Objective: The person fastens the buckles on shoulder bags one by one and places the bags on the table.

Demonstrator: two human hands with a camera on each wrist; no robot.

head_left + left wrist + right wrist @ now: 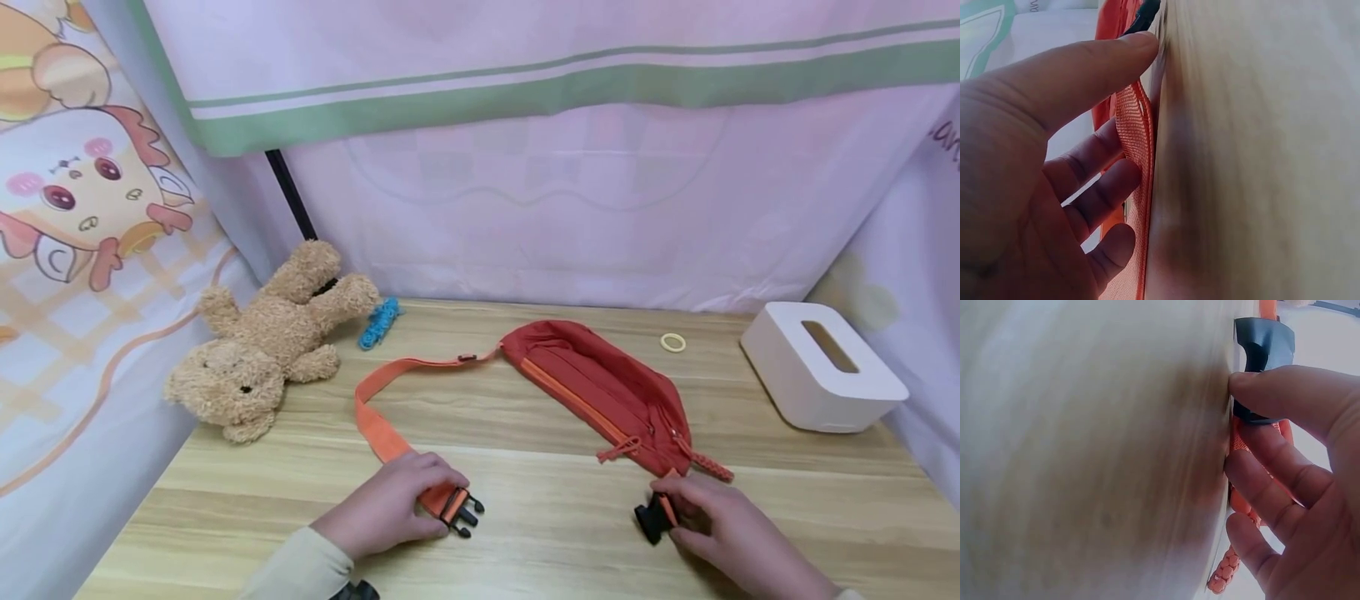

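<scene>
A red waist bag (592, 383) lies on the wooden table, its orange strap (378, 421) curving out to the left. My left hand (401, 504) pinches the strap end by the black pronged buckle half (463, 512), thumb and fingers on either side of the webbing. At the bag's right end, my right hand (723, 525) pinches the black socket half of the buckle (655, 518) between thumb and fingers. The two buckle halves are apart, with bare table between them. In the right wrist view the socket half (1266, 347) stands beside the thumb, above a braided orange zipper pull (1225, 572).
A teddy bear (277, 333) lies at the left, next to a blue bundle of cord (380, 323). Toward the back right are a pale yellow ring (672, 335) and a white tissue box (817, 367). Printed curtains (525, 217) hang behind the table.
</scene>
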